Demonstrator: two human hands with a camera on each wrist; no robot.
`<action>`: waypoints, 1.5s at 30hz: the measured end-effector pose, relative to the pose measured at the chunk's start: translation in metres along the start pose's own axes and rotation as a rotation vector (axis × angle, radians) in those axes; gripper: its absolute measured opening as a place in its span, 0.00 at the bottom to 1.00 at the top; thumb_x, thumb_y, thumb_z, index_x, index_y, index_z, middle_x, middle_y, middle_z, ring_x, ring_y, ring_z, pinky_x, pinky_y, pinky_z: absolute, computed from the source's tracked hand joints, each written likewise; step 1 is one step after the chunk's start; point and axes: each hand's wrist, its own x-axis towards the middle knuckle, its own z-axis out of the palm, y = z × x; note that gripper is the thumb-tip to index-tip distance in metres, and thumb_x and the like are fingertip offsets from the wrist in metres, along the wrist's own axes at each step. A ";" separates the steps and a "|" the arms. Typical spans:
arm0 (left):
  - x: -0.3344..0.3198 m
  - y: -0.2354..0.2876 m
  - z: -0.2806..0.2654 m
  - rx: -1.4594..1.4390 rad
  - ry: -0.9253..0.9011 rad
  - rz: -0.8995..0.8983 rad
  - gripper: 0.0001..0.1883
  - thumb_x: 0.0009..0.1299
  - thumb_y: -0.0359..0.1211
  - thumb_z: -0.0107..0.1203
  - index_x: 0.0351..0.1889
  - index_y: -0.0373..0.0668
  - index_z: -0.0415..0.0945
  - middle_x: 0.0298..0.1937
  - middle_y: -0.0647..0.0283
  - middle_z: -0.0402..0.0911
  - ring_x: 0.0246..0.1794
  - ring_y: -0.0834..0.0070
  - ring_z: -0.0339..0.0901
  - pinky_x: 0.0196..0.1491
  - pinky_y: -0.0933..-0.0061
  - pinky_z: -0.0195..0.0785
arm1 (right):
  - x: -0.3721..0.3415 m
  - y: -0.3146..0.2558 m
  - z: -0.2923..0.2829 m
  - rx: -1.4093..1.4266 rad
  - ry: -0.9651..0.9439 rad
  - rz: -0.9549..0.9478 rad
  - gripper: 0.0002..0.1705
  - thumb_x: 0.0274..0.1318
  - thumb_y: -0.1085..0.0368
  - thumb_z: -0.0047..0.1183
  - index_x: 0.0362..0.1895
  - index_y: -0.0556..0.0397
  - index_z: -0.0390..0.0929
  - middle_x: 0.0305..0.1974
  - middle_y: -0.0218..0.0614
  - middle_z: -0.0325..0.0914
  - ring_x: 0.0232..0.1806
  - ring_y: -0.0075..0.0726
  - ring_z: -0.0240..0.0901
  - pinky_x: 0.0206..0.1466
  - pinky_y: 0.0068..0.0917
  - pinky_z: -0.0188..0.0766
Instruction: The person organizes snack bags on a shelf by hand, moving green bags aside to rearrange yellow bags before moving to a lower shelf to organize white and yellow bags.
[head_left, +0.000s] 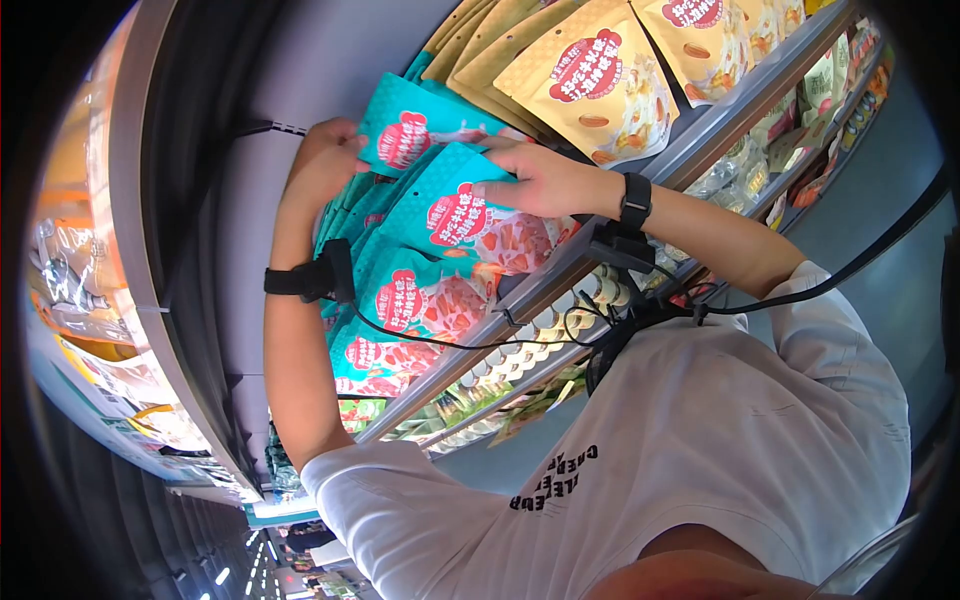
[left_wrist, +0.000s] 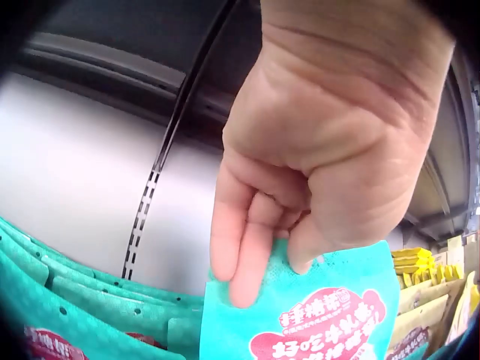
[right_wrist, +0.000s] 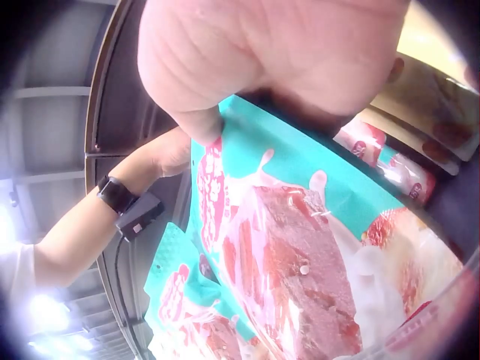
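In the head view my left hand (head_left: 325, 162) holds a teal pouch (head_left: 405, 128) by its top corner. The left wrist view shows that hand (left_wrist: 322, 150) pinching the pouch's top edge (left_wrist: 300, 277) between thumb and fingers. My right hand (head_left: 550, 182) grips another teal pouch (head_left: 465, 215) at its upper side, just in front of the first. Up close in the right wrist view, the thumb of this hand (right_wrist: 262, 60) lies on the front of the pouch (right_wrist: 285, 255), with its other fingers hidden behind. More teal pouches (head_left: 400, 300) stand in a row beside them.
Tan pouches (head_left: 600, 85) stand on the same shelf, beyond the teal ones. A shelf front rail (head_left: 540, 290) runs along the near side, with lower shelves of packaged goods below. Black cables (head_left: 460, 345) hang between the wrists. A grey back panel (head_left: 250, 200) is behind.
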 end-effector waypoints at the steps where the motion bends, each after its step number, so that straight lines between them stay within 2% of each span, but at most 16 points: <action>1: 0.000 -0.005 -0.007 0.009 0.038 0.046 0.09 0.70 0.30 0.51 0.39 0.32 0.75 0.29 0.60 0.78 0.27 0.72 0.81 0.29 0.73 0.67 | 0.000 -0.002 0.000 0.011 -0.019 0.019 0.16 0.61 0.59 0.52 0.48 0.56 0.77 0.53 0.47 0.70 0.59 0.48 0.64 0.65 0.39 0.57; 6: -0.014 -0.008 -0.037 0.059 0.077 -0.020 0.11 0.70 0.31 0.52 0.41 0.30 0.75 0.30 0.60 0.78 0.26 0.74 0.80 0.31 0.74 0.69 | -0.003 -0.002 0.000 -0.170 0.034 -0.062 0.17 0.62 0.59 0.52 0.52 0.53 0.77 0.58 0.47 0.69 0.64 0.48 0.60 0.67 0.40 0.55; 12: -0.018 -0.021 -0.019 -0.033 -0.015 -0.044 0.11 0.69 0.31 0.53 0.41 0.31 0.75 0.30 0.59 0.78 0.25 0.73 0.81 0.30 0.73 0.69 | -0.003 -0.009 -0.002 0.035 -0.034 -0.003 0.16 0.63 0.60 0.51 0.51 0.53 0.77 0.58 0.46 0.69 0.63 0.46 0.61 0.66 0.39 0.57; 14: -0.020 -0.017 -0.007 -0.009 -0.017 -0.029 0.10 0.68 0.31 0.54 0.39 0.31 0.74 0.29 0.59 0.77 0.24 0.72 0.80 0.29 0.72 0.70 | -0.003 -0.010 -0.002 0.092 -0.064 0.096 0.16 0.62 0.60 0.51 0.51 0.54 0.77 0.56 0.45 0.69 0.62 0.45 0.62 0.65 0.38 0.58; 15: -0.018 -0.017 -0.003 0.027 -0.006 0.011 0.09 0.68 0.31 0.55 0.32 0.32 0.72 0.26 0.59 0.75 0.23 0.73 0.80 0.28 0.72 0.69 | -0.002 -0.007 -0.002 0.089 -0.065 0.093 0.16 0.62 0.60 0.51 0.51 0.54 0.77 0.56 0.45 0.69 0.62 0.45 0.62 0.65 0.38 0.58; 16: -0.016 -0.017 0.002 0.026 -0.003 0.012 0.09 0.68 0.31 0.55 0.32 0.32 0.72 0.26 0.59 0.75 0.23 0.73 0.80 0.28 0.72 0.69 | -0.001 -0.003 -0.001 0.087 -0.062 0.058 0.15 0.62 0.60 0.51 0.50 0.54 0.77 0.55 0.44 0.70 0.61 0.45 0.63 0.64 0.38 0.59; 18: -0.015 -0.018 0.015 0.029 -0.004 0.052 0.11 0.66 0.31 0.56 0.27 0.33 0.69 0.22 0.60 0.72 0.23 0.71 0.79 0.28 0.71 0.69 | -0.004 -0.004 0.002 0.092 -0.067 0.031 0.15 0.62 0.60 0.51 0.49 0.54 0.77 0.53 0.43 0.70 0.60 0.44 0.63 0.63 0.38 0.60; 22: -0.001 -0.022 0.036 0.073 -0.078 0.049 0.12 0.65 0.31 0.58 0.27 0.32 0.69 0.21 0.58 0.71 0.28 0.68 0.81 0.30 0.67 0.70 | -0.006 -0.016 0.000 0.072 -0.057 0.090 0.15 0.63 0.61 0.51 0.49 0.55 0.77 0.51 0.40 0.70 0.56 0.39 0.65 0.60 0.34 0.61; 24: 0.004 -0.022 0.045 0.382 -0.037 0.172 0.14 0.64 0.32 0.59 0.27 0.31 0.68 0.23 0.54 0.72 0.31 0.63 0.79 0.37 0.63 0.71 | -0.006 -0.018 -0.001 0.053 -0.059 0.106 0.15 0.64 0.62 0.51 0.50 0.56 0.77 0.50 0.38 0.70 0.54 0.36 0.67 0.59 0.32 0.62; 31: 0.018 -0.024 0.041 0.379 -0.066 0.217 0.16 0.65 0.37 0.58 0.29 0.31 0.70 0.27 0.45 0.73 0.28 0.55 0.71 0.39 0.59 0.67 | -0.001 -0.013 -0.004 0.049 -0.058 0.113 0.15 0.63 0.60 0.51 0.48 0.55 0.77 0.50 0.40 0.69 0.53 0.38 0.67 0.57 0.33 0.64; 34: 0.019 -0.023 0.036 0.399 -0.133 0.233 0.15 0.66 0.38 0.57 0.34 0.32 0.73 0.27 0.47 0.73 0.28 0.59 0.74 0.39 0.60 0.68 | -0.002 -0.014 -0.005 0.049 -0.046 0.092 0.15 0.62 0.58 0.52 0.46 0.56 0.78 0.51 0.42 0.69 0.54 0.40 0.67 0.57 0.34 0.64; 37: 0.015 -0.015 0.024 0.418 -0.204 0.210 0.14 0.66 0.36 0.56 0.38 0.33 0.76 0.26 0.55 0.74 0.27 0.68 0.74 0.36 0.66 0.70 | -0.003 -0.012 -0.004 0.030 -0.033 0.059 0.16 0.62 0.58 0.53 0.47 0.55 0.78 0.55 0.44 0.68 0.58 0.43 0.65 0.61 0.36 0.62; 39: 0.012 -0.013 0.015 0.033 -0.177 0.112 0.10 0.67 0.34 0.54 0.37 0.34 0.77 0.25 0.63 0.74 0.26 0.75 0.73 0.31 0.72 0.68 | -0.004 -0.010 -0.004 0.019 -0.025 0.047 0.16 0.61 0.58 0.53 0.48 0.54 0.78 0.58 0.46 0.67 0.61 0.45 0.63 0.63 0.37 0.60; 42: 0.031 -0.020 -0.003 -0.014 -0.093 0.158 0.09 0.67 0.32 0.53 0.38 0.35 0.77 0.28 0.66 0.76 0.27 0.78 0.73 0.30 0.76 0.68 | -0.009 -0.014 -0.004 -0.008 -0.011 0.009 0.18 0.61 0.58 0.53 0.51 0.53 0.77 0.63 0.50 0.63 0.67 0.48 0.58 0.67 0.39 0.56; 43: 0.038 -0.019 -0.010 0.063 -0.134 0.105 0.10 0.66 0.28 0.51 0.43 0.34 0.77 0.37 0.64 0.79 0.31 0.79 0.73 0.36 0.76 0.69 | -0.011 -0.021 -0.005 -0.015 -0.007 0.015 0.19 0.61 0.58 0.53 0.53 0.53 0.76 0.64 0.50 0.62 0.68 0.48 0.57 0.67 0.39 0.56; 45: 0.044 -0.020 -0.004 0.075 -0.081 0.164 0.11 0.65 0.27 0.52 0.44 0.34 0.77 0.39 0.61 0.80 0.36 0.75 0.75 0.40 0.74 0.70 | -0.018 -0.025 -0.006 -0.024 -0.004 0.023 0.20 0.61 0.58 0.54 0.54 0.52 0.75 0.65 0.51 0.61 0.68 0.48 0.56 0.68 0.39 0.55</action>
